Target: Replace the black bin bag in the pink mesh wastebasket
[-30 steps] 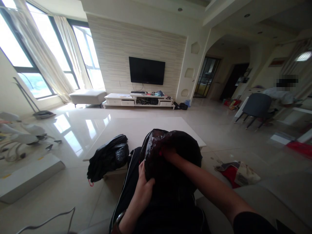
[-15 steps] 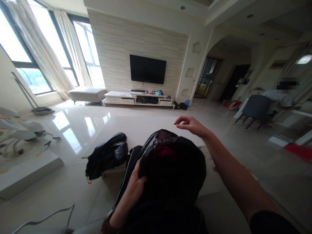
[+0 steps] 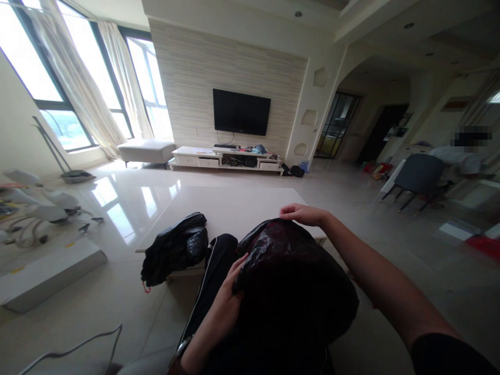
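Note:
A bulging black plastic bag (image 3: 292,291) rests on my lap, with something red showing dimly through its top. My left hand (image 3: 228,294) is closed on the bag's near left edge. Across the opening, my right hand (image 3: 302,213) pinches the bag's far rim, fingers pressed together. My leg in black trousers (image 3: 213,276) with a white stripe shows to the left of the bag.
A second tied black bag (image 3: 175,250) lies on the near left corner of the low white table (image 3: 234,208). A TV and white cabinet (image 3: 226,156) stand at the far wall. A person sits by a dark chair (image 3: 416,174) at right. A white box (image 3: 50,273) lies at left.
My right hand came out of the bag, rose above it, then dropped onto the far rim. The bag's mouth is now drawn more closed and the red contents are mostly covered.

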Available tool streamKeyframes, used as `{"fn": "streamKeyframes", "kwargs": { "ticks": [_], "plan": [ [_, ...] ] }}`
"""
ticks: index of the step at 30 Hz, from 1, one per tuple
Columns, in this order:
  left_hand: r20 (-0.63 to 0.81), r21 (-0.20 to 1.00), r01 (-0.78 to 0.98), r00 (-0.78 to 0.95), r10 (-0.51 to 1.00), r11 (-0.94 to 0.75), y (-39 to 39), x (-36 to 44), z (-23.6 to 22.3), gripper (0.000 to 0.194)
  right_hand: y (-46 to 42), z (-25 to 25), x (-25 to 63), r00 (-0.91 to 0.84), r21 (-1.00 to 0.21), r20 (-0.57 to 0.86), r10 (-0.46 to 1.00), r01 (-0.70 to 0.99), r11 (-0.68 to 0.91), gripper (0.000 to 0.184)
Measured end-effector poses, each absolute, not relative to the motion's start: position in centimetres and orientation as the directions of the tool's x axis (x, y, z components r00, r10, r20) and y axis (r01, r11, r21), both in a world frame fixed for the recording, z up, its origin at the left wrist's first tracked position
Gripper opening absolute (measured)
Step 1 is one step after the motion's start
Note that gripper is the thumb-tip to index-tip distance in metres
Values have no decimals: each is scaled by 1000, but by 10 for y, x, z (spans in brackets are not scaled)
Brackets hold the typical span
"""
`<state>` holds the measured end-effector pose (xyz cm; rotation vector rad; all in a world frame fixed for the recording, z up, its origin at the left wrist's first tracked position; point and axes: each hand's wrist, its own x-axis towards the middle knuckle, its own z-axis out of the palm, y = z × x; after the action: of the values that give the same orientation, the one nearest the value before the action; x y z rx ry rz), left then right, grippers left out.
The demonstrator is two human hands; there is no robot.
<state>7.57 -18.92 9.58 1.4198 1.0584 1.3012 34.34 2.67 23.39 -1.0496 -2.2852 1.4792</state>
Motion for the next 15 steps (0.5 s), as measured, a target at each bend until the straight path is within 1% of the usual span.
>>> {"fn": "streamKeyframes", "kwargs": {
  "ticks": [2,5,7,8,9,11,13,15],
  "plan": [
    [226,974,3,96,969,-228,-190,78,98,66,33,230,342,-702,-808,-207,681,515,286,47],
    [238,971,-24,94,967,-237,-190,81,100,70,46,220,339,-596,-602,-229,770,708,368,46],
    [229,973,-20,72,971,-228,-189,81,101,71,53,217,337,-541,-498,-239,806,781,377,45],
    [225,974,-11,65,972,-225,-189,81,101,71,55,217,335,-534,-485,-242,810,790,376,46],
    [226,974,-2,65,972,-226,-189,80,101,72,55,218,333,-542,-496,-246,804,782,376,48],
    [241,970,17,90,966,-244,-190,80,103,75,51,226,325,-587,-547,-276,761,747,378,53],
    [257,964,31,131,957,-263,-192,80,106,77,44,235,313,-661,-614,-331,674,693,378,57],
    [258,962,42,161,953,-268,-196,82,109,76,39,241,296,-723,-645,-385,574,656,393,56]
  ]
}}
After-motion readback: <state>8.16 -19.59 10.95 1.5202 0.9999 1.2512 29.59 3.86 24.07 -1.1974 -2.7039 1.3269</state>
